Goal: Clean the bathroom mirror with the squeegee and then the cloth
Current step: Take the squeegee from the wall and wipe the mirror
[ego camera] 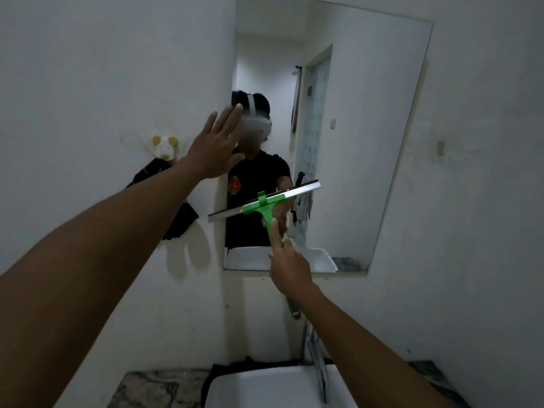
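Note:
A frameless rectangular mirror (353, 142) hangs on the white wall. My right hand (290, 267) grips the green handle of a squeegee (265, 203), index finger laid along the handle. Its metal blade lies tilted against the lower left of the glass, the left end jutting past the mirror's edge. My left hand (216, 145) is raised with straight, spread fingers at the mirror's left edge, at or near the wall and glass. A dark cloth (181, 220) hangs on the wall left of the mirror.
A white basin (265, 390) sits below on a marbled counter (141, 390), with a chrome tap (319, 369) under my right forearm. A yellow-and-white hook (164, 147) holds another dark item (150, 172) on the left wall. A small hook (440, 148) is right of the mirror.

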